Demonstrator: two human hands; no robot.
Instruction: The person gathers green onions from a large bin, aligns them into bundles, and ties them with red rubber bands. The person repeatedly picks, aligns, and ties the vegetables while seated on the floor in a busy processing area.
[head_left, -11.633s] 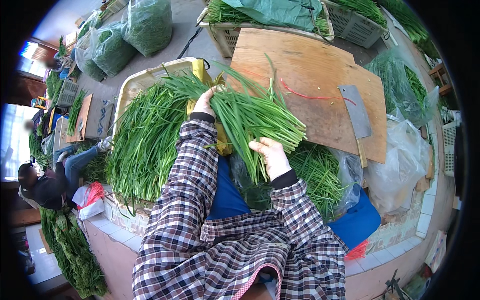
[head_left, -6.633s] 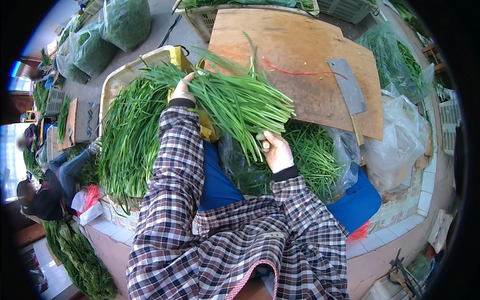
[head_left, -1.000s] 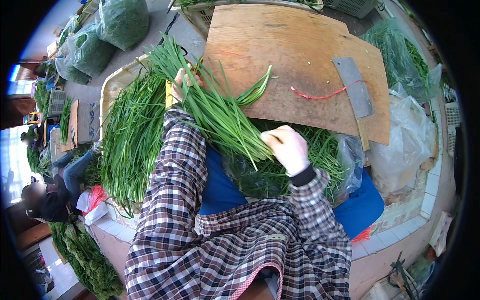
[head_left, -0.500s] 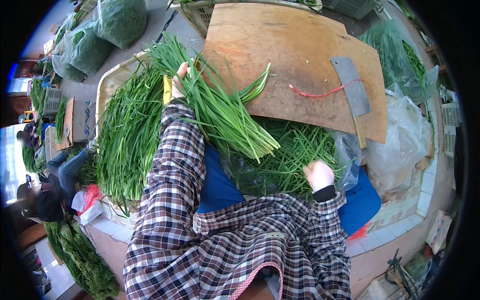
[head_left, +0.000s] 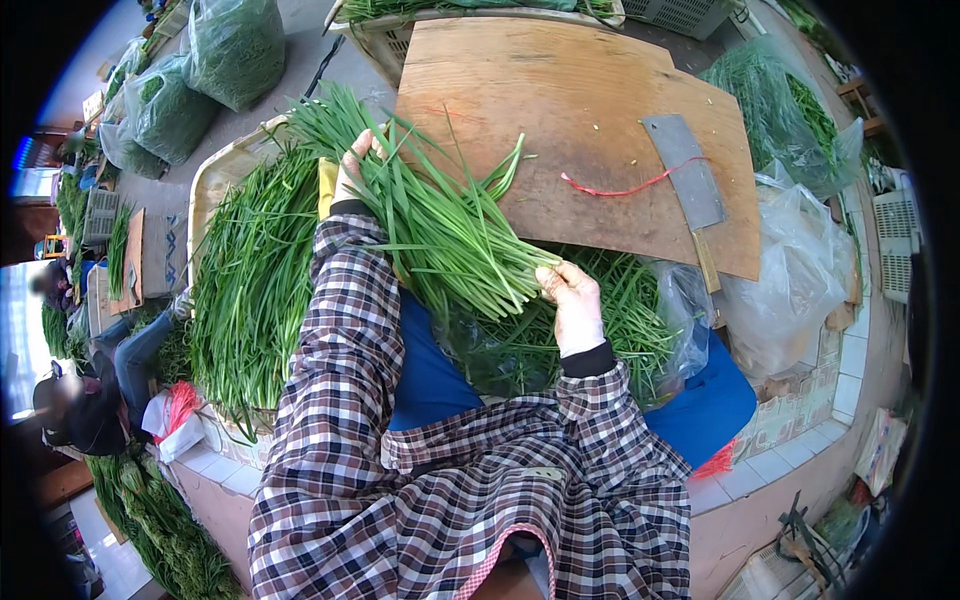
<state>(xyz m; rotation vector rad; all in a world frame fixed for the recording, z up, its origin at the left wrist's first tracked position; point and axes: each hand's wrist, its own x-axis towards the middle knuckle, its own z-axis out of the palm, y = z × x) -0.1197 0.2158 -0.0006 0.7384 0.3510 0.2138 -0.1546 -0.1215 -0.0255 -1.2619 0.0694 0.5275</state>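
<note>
- A broad wooden board lies ahead of the person, its near edge over a heap of loose greens.
- A pale crate stands at the left, filled with long green leaves that drape over its near side.
- A clear plastic bag, crumpled and bulging, sits just right of the board.
- The heap of loose greens lies in thin plastic in front of the person, below the bunch.
- The bunch of long green stems is held up between crate and board, leafy end at upper left, pale ends at lower right.
- A cleaver rests on the board's right part, wooden handle toward the person.
- The left hand is curled round the bunch's leafy part, thumb showing, other fingers partly hidden.
- The right hand is at the pale ends, thumb and fingers bent near one another; whether they pinch a stem is unclear.
- A thin red strip lies on the board, one end across the cleaver's blade.
</note>
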